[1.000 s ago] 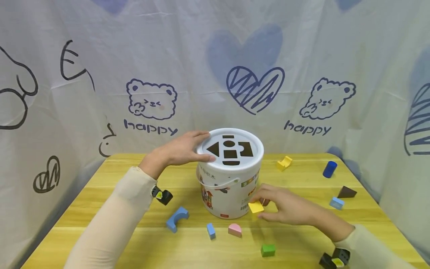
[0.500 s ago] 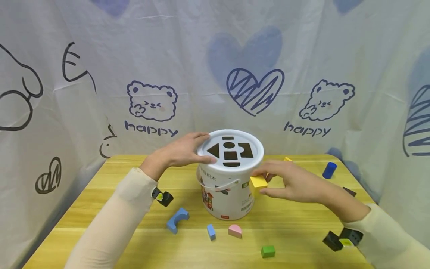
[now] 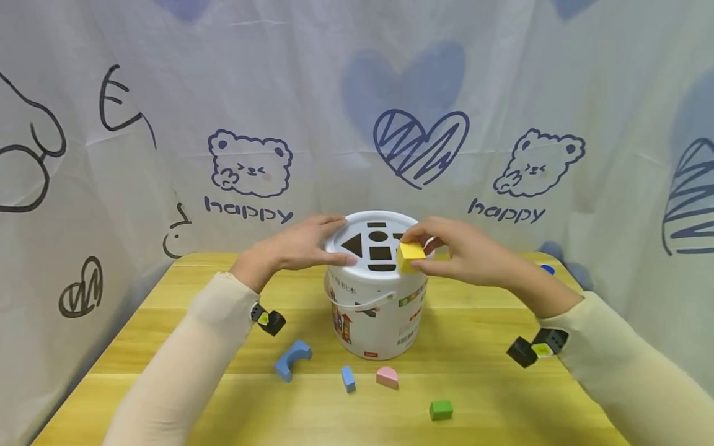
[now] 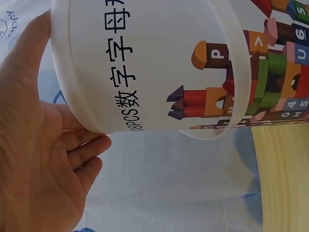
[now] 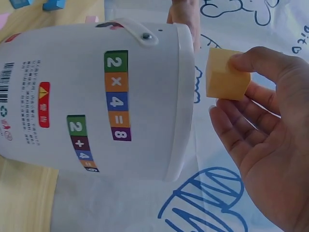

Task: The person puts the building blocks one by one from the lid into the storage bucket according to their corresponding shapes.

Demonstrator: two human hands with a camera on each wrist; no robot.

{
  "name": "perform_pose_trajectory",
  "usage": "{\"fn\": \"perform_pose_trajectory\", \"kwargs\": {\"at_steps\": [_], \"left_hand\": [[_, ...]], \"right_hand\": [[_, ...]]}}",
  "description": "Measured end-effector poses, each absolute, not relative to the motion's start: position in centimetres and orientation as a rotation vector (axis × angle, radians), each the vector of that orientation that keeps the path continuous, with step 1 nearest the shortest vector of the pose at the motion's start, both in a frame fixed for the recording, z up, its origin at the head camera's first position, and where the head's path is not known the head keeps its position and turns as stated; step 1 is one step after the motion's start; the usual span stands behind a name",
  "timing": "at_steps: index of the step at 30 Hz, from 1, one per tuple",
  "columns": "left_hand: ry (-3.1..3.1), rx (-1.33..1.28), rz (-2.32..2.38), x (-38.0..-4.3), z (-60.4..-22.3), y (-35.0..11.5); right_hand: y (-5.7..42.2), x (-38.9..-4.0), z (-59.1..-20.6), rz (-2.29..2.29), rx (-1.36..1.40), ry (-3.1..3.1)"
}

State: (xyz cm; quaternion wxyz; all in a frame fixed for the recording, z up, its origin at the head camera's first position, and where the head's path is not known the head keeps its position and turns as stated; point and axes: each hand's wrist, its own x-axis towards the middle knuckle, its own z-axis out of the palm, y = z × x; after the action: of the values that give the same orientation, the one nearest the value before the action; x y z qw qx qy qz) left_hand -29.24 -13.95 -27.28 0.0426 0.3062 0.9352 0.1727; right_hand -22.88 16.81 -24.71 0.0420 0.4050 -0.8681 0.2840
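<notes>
A white bucket (image 3: 374, 322) with printed block pictures stands upright on the table, its lid (image 3: 364, 262) pierced with a triangle, a circle, a square and other shaped holes. My left hand (image 3: 295, 244) rests on the lid's left rim, thumb on the near side and fingers on the far side; the left wrist view shows the fingertips right at the edge. Between thumb and fingers, my right hand (image 3: 471, 254) pinches a yellow cube (image 3: 410, 256) at the lid's right side. In the right wrist view, the cube (image 5: 224, 75) is held just above the lid, with a gap between them.
In front of the bucket lie a blue arch block (image 3: 292, 359), a small blue block (image 3: 348, 379), a pink half-round block (image 3: 387, 377) and a green block (image 3: 441, 410). Behind my right forearm, a blue cylinder (image 3: 548, 269) shows partly. A printed curtain (image 3: 334, 124) hangs behind the table.
My right hand has lifted the yellow cube from beside the bucket's lower wall up to lid height and slightly left. The left hand has stayed on the rim.
</notes>
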Motion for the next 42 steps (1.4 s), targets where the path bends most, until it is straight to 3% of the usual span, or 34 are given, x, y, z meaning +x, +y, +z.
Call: {"fn": "perform_pose_trajectory", "kwargs": {"at_steps": [18, 42], "left_hand": [[2.860, 0.901, 0.507, -29.2, -27.4, -13.8], [2.869, 0.917, 0.499, -29.3, -27.5, -13.9]], "right_hand": [[13.6, -26.9, -25.2, 0.953, 1.116, -2.771], [13.1, -27.3, -26.4, 0.842, 1.144, -2.844]]}}
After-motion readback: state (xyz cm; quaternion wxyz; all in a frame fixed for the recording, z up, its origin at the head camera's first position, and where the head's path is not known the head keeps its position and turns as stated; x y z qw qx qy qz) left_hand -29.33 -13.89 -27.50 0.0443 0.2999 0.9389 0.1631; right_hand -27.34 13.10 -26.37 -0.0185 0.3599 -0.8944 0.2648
